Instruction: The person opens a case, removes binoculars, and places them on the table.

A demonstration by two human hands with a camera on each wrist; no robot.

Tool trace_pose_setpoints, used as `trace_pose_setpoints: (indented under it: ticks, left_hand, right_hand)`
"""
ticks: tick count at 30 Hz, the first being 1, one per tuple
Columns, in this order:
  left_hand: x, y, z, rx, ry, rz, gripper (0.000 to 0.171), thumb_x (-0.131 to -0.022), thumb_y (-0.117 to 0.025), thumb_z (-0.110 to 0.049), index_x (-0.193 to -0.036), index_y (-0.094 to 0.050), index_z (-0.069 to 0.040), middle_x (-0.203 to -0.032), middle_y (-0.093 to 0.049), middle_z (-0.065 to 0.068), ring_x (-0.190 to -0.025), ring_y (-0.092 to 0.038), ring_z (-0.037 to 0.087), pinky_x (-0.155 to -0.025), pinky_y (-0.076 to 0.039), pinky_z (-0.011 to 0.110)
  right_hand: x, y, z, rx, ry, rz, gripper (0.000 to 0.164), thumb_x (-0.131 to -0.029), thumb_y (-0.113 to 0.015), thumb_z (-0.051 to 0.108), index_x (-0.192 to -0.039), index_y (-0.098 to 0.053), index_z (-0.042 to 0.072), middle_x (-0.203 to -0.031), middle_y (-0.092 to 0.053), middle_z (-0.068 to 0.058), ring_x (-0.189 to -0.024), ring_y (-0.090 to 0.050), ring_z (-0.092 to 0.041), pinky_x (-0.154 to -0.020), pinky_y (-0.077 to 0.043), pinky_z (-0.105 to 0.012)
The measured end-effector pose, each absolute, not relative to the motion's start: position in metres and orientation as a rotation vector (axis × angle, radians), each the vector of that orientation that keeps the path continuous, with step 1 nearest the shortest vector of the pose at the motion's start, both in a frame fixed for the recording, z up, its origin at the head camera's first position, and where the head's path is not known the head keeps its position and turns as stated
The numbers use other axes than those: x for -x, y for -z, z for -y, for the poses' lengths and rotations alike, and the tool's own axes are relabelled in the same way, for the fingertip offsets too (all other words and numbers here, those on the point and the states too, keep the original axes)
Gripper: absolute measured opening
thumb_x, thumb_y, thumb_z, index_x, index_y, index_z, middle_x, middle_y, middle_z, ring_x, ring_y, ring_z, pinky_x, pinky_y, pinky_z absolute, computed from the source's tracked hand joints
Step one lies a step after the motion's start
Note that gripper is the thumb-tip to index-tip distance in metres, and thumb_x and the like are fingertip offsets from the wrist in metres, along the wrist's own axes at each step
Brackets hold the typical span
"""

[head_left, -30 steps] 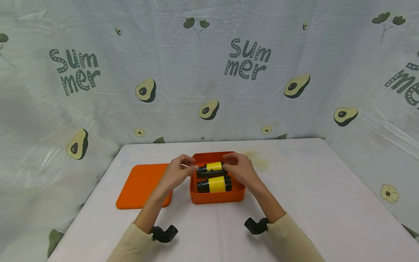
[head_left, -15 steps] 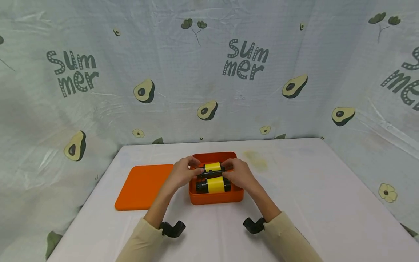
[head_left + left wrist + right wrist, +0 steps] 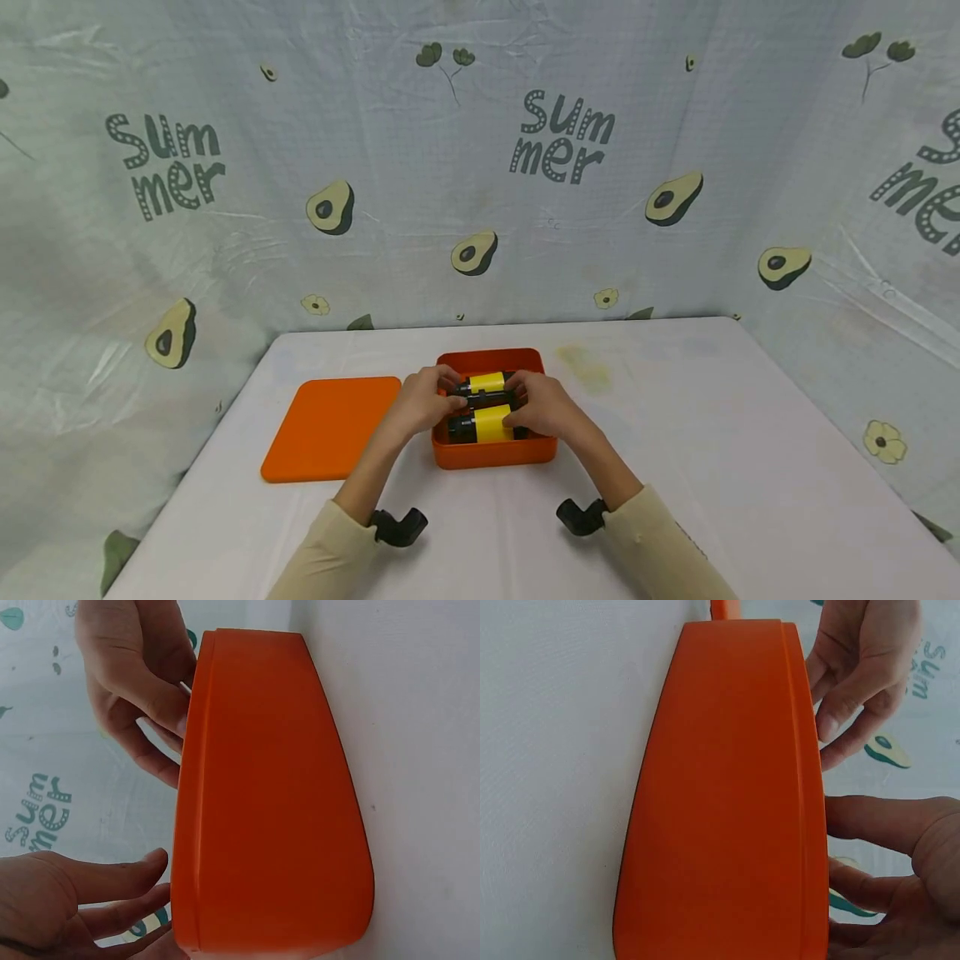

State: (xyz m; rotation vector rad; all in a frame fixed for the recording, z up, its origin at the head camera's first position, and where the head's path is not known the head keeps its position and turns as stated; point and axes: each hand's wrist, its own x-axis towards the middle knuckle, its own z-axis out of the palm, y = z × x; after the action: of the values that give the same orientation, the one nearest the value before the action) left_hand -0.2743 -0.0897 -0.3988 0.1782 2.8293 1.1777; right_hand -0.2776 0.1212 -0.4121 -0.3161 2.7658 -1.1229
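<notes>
Black-and-yellow binoculars [image 3: 492, 425] lie crosswise in an open orange box [image 3: 495, 455], one barrel behind the other. My left hand [image 3: 422, 404] holds their left end, thumb near the middle bridge and fingers at the far barrel. At the other end my right hand [image 3: 546, 406] grips them, its thumb over the near barrel and its fingers at the far one. In both wrist views the box's front wall hides the binoculars, and the fingertips of both hands reach behind its rim.
A flat orange lid [image 3: 330, 429] lies on the white table [image 3: 675, 433] left of the box. Behind the table hangs a pale curtain [image 3: 405, 275] printed with avocados. Each wrist carries a black camera mount [image 3: 401, 527].
My left hand has moved right, further over the binoculars. My right thumb has come down and toward me onto the near barrel. The binoculars stay in the box.
</notes>
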Motion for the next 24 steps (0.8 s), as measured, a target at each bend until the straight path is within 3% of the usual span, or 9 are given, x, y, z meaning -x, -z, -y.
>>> trace_pose_setpoints:
  ticks: [6, 16, 24]
  left_hand:
    - [0.276, 0.402, 0.084, -0.161, -1.151, -2.847, 0.037, -0.096, -0.074, -0.018, -0.130, -0.066, -0.006, -0.127, -0.067, 0.018, -0.106, -0.061, 0.030, -0.093, -0.060, 0.045]
    - [0.277, 0.400, 0.078, -0.161, -0.999, -2.753, 0.069, -0.093, -0.076, -0.030, -0.151, -0.046, -0.005, -0.127, -0.064, 0.020, -0.105, -0.061, 0.029, -0.097, -0.058, 0.044]
    - [0.278, 0.399, 0.076, -0.144, -1.038, -2.706, 0.073, -0.094, -0.075, -0.033, -0.152, -0.043, -0.003, -0.128, -0.062, 0.021, -0.106, -0.061, 0.030, -0.099, -0.058, 0.044]
  right_hand:
    - [0.277, 0.414, -0.119, 0.333, 1.088, -2.747, 0.061, -0.076, -0.089, 0.004, -0.127, -0.056, 0.010, -0.122, -0.066, -0.013, -0.107, -0.062, -0.027, -0.098, -0.058, -0.043]
    - [0.273, 0.420, -0.111, 0.318, 0.977, -2.791, 0.069, -0.079, -0.087, 0.001, -0.131, -0.044, 0.012, -0.114, -0.063, -0.015, -0.098, -0.061, -0.027, -0.099, -0.058, -0.046]
    - [0.271, 0.421, -0.112, 0.372, 0.980, -2.818, 0.069, -0.079, -0.085, -0.003, -0.131, -0.042, 0.011, -0.114, -0.063, -0.014, -0.096, -0.061, -0.026, -0.098, -0.058, -0.045]
